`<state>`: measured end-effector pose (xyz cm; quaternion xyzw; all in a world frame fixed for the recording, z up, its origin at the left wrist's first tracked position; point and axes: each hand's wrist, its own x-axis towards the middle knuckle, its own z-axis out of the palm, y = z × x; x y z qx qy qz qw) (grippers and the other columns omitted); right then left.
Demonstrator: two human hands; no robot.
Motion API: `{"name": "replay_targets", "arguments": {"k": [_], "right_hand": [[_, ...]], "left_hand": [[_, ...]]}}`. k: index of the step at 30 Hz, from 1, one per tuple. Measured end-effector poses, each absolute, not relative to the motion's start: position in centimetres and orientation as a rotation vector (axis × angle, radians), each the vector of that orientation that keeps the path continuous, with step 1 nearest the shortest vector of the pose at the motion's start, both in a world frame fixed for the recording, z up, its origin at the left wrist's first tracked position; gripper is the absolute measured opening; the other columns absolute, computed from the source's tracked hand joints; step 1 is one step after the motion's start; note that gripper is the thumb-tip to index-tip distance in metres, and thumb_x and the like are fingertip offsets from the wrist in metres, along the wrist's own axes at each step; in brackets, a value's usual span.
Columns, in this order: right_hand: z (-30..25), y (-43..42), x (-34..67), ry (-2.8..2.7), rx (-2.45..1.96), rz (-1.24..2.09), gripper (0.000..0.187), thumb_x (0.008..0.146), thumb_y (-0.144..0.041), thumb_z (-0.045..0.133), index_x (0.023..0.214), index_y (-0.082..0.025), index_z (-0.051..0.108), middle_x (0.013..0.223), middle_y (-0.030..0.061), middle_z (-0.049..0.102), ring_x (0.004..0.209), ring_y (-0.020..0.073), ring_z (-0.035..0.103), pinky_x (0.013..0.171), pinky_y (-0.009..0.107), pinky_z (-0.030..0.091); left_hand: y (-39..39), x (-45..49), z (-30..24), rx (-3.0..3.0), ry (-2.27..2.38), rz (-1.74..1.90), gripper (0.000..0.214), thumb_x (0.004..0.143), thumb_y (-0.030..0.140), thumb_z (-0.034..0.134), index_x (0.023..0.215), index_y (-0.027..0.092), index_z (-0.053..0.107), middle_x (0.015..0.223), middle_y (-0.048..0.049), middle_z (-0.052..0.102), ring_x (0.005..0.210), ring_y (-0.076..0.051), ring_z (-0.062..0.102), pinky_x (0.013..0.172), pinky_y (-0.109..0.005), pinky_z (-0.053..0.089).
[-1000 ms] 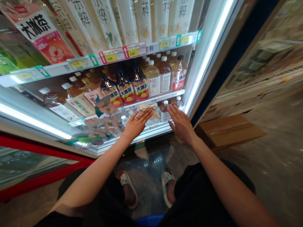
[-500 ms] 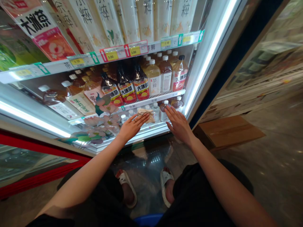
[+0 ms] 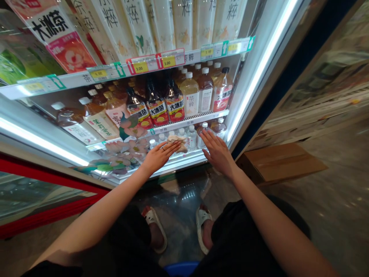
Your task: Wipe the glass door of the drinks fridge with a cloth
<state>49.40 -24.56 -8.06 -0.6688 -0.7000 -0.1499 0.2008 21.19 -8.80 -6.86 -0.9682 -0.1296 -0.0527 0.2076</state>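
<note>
My left hand (image 3: 158, 157) has a beige cloth (image 3: 181, 145) at its fingertips, held with the fingers nearly straight, at the front of the fridge's bottom shelf. A ring shows on one finger. My right hand (image 3: 218, 153) is open and flat, fingers stretched forward, nearest a white-capped bottle (image 3: 201, 140) on that shelf; whether it touches the bottle or shelf edge I cannot tell. Small bottles with white caps (image 3: 191, 134) stand behind the cloth. Part of the bottom shelf (image 3: 193, 155) is hidden by my hands.
Above, a middle shelf (image 3: 173, 126) carries dark tea bottles (image 3: 175, 104), and a higher price-tagged shelf (image 3: 198, 57) carries tall bottles. A cardboard box (image 3: 284, 161) lies right of the fridge. On the left is a red-framed door (image 3: 57, 209). A blue object (image 3: 181, 268) is below me.
The view has shifted slightly, so the shelves sit a little further right in the picture. My left hand and the cloth have slid slightly left along the shelf; my right hand barely differs.
</note>
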Motion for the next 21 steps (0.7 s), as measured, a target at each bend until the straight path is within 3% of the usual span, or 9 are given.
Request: {"name": "replay_targets", "arguments": {"k": [7,16,21], "right_hand": [[-8.4,-24.1,49.1,-1.984,-1.816,-0.450,0.080,0.111,-0.025,0.047,0.180,-0.023,0.007,0.182,0.0098,0.032,0.169,0.0265,0.033,0.134,0.047,0.034],[-6.4,-23.3,47.4,-1.927,-1.793,-0.419,0.073,0.111,-0.025,0.044,0.179,-0.021,0.020,0.182,0.0098,0.034,0.169,0.0272,0.033,0.135,0.049,0.034],[-6.1,-21.8,46.5,-1.924,-1.748,-0.425,0.071,0.110,-0.025,0.043,0.179,-0.020,0.024,0.181,0.0100,0.036,0.169,0.0271,0.034,0.135,0.049,0.032]], "left_hand": [[-10.1,22.8,-6.1,-2.706,-0.431,-0.208,0.076,0.104,0.011,0.047,0.176,0.020,0.028,0.181,-0.0021,0.029,0.168,-0.017,0.032,0.140,-0.039,0.027],[-9.0,19.2,-6.6,-2.704,-0.412,-0.078,0.078,0.106,0.008,0.041,0.178,0.031,0.020,0.178,0.0024,0.038,0.165,-0.013,0.038,0.137,-0.035,0.032],[-9.7,20.2,-5.6,-2.656,-0.458,-0.171,0.075,0.106,0.013,0.044,0.177,0.021,0.024,0.181,-0.0020,0.027,0.169,-0.017,0.031,0.139,-0.041,0.028]]}}
